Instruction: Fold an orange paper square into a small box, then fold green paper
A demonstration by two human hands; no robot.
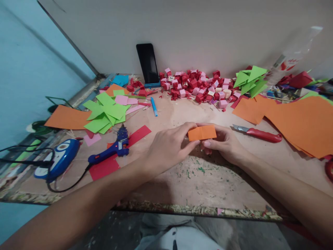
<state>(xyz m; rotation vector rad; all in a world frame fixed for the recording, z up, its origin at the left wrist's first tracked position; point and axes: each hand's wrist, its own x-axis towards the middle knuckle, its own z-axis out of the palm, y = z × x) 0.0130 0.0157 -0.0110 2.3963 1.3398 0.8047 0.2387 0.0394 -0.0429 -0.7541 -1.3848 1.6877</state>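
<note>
Tabletop point(153, 191) of worn, pale wood spreads across my feed, its front edge rough and chipped, with a grey panel point(203, 34) rising behind it. Next in size I have the large orange sheets point(304, 125), overlapping at the right. Then comes the heap of red and pink paper cubes point(194, 85) along the back; a few carry small marks, too tiny for me to read from here. Loose green sheets point(104, 113) overlap at the left. The clear bottle point(291, 60) leans at the back right, its label red on white with a dark patch; I can't make out the lettering. My left hand point(166, 142) and right hand point(227, 140) meet near the middle of the view, fingers bent toward each other. A blue glue gun point(111, 151) lies to the left, partly over red paper point(105, 168), a small pale sticker on its body illegible at this range. Beside it I see a blue-and-white device point(63, 154), and a dark-screened phone point(147, 63) stands upright against the panel. A red-handled cutter point(264, 134) lies just beyond the right hand, blade bared. Smaller again is the creased orange piece point(204, 133), above the table at the centre: both hands are clamped on it, the left at one end, the right at the other. Smallest, I pick out a blue pen point(154, 107) near the cubes.
</note>
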